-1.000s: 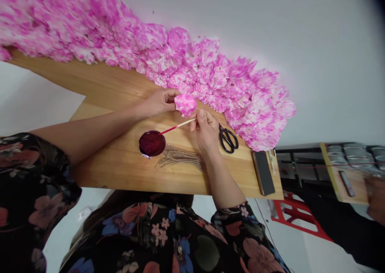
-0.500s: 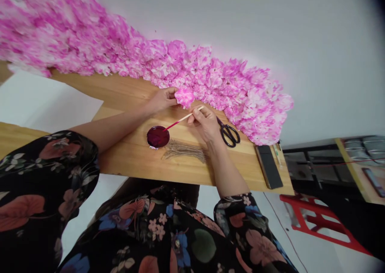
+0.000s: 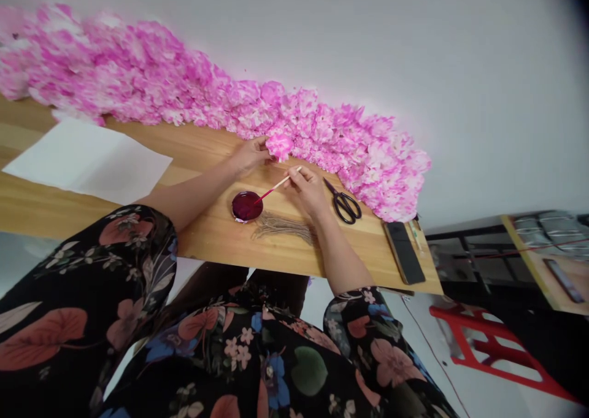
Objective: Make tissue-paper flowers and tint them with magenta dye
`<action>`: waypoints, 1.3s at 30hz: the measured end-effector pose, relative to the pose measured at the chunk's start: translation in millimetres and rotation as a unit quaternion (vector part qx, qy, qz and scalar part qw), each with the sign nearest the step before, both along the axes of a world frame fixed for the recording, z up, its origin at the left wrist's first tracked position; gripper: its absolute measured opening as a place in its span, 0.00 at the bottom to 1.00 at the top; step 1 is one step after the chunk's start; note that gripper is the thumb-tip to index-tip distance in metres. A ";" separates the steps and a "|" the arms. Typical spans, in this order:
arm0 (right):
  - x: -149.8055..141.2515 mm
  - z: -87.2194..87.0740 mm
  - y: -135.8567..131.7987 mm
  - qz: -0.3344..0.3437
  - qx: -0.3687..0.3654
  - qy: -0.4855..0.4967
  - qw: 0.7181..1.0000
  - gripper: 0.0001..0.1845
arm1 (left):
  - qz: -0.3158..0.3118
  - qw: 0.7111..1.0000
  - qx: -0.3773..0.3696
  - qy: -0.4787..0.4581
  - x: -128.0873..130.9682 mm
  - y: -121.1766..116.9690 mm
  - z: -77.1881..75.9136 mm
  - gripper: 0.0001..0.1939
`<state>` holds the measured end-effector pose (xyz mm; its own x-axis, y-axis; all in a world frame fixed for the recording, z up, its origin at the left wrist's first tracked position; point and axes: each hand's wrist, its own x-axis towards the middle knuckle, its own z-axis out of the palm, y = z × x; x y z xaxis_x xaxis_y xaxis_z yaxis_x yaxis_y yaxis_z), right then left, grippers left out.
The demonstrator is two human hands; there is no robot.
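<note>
Right fingers [image 3: 298, 177] pinching a slanted stick [image 3: 280, 183], red end [image 3: 263, 197] down-left at a dish [image 3: 234, 207]; left fingers [image 3: 261, 155], a flower [image 3: 279, 145].

- pink-and-white flower [image 3: 279, 147], kinda frilly, in the left hand [image 3: 254, 155]
- skinny pale stick [image 3: 280, 183], tilted, reddish end at a round dish [image 3: 252, 219] of dark red liquid [image 3: 243, 204]

This looks like a small craft workshop: a long wooden desk [image 3: 207, 246] along a plain wall [image 3: 368, 37] carries a bank of pink-and-white flowers [image 3: 151, 74], with a bowl [image 3: 247, 206] of dark red liquid, scissors [image 3: 346, 208] and a bundle of thin brown stems [image 3: 285, 228]. A second desk [image 3: 536, 261] and a red stool [image 3: 494, 349] stand off to the right.
</note>
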<state>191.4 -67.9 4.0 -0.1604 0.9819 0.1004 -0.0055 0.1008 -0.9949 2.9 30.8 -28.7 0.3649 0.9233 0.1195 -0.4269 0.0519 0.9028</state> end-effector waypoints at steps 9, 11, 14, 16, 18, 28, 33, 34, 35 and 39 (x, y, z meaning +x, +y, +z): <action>6.9 17.9 -9.2 -0.056 0.061 -0.067 0.994 0.31 | -0.013 1.000 0.007 -0.007 3.8 2.2 -5.6 0.21; 8.7 19.3 -11.0 -0.074 0.061 -0.038 0.995 0.31 | -0.023 1.000 0.013 -0.012 4.1 3.1 -6.8 0.21; 7.2 18.8 -14.4 -0.039 0.045 -0.033 0.998 0.31 | -0.033 0.999 0.015 -0.011 4.3 4.7 -8.0 0.20; 6.1 18.6 -16.0 -0.013 0.040 -0.064 0.997 0.29 | -0.042 0.999 0.011 -0.002 4.3 5.6 -8.2 0.20; 7.3 18.8 -16.0 -0.019 0.049 -0.079 0.996 0.29 | -0.051 0.999 0.010 0.000 4.2 6.0 -7.8 0.20; 12.9 21.9 -13.1 -0.021 0.047 -0.059 0.997 0.31 | -0.068 0.997 0.040 0.001 0.2 7.1 -8.2 0.26; 13.9 21.7 -12.1 -0.031 0.031 -0.003 0.999 0.33 | -0.043 0.999 0.030 0.013 -1.7 9.3 -12.0 0.28; 13.9 22.1 -11.7 -0.026 0.026 -0.012 0.999 0.33 | -0.038 0.999 0.025 0.012 -1.9 9.4 -12.0 0.29; 13.9 22.5 -11.3 -0.022 0.023 -0.024 0.999 0.33 | -0.035 0.999 0.019 0.010 -2.0 9.2 -11.7 0.29; 14.5 21.5 -9.1 -0.031 0.025 -0.013 0.999 0.33 | -0.027 1.000 0.003 0.004 -2.2 6.8 -8.1 0.28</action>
